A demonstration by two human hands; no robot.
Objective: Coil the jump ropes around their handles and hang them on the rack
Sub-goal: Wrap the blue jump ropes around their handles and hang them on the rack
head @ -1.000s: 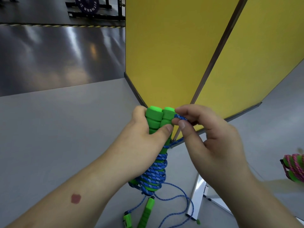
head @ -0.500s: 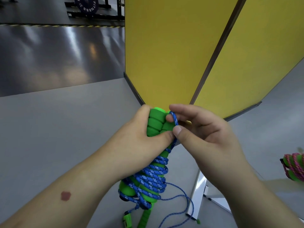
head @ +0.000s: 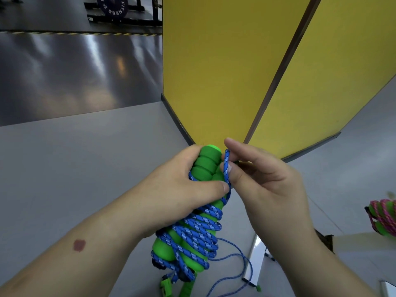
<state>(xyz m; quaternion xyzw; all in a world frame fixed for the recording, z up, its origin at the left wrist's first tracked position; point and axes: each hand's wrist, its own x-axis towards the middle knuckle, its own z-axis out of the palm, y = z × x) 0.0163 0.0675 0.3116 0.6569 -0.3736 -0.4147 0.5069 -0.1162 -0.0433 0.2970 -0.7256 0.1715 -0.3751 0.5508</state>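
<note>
Two big yellow wall panels (head: 225, 67) stand at the back, with a dark strip between them. Below them lies the smooth grey floor (head: 75, 168), and farther back it turns dark and shiny. A black weight rack with a round plate (head: 120, 9) stands far off at the top.

The left hand (head: 182, 189) holds the pair of fat green foam handles (head: 206, 166) upright, in the middle of the view. Its grip is clamped around them, with the thumb pressed across the front. The blue braided jump rope (head: 199, 232) is wound many times around the lower part of the handles. A loose thin end hangs down to the floor in loops.

The right hand (head: 263, 185) is just beside the top of the handles. Its grip is pinched on a strand of the blue rope, between thumb and fingers.

At the right edge sits a pink rope coiled on green handles (head: 383, 217). Small green bits lie on the floor below.
</note>
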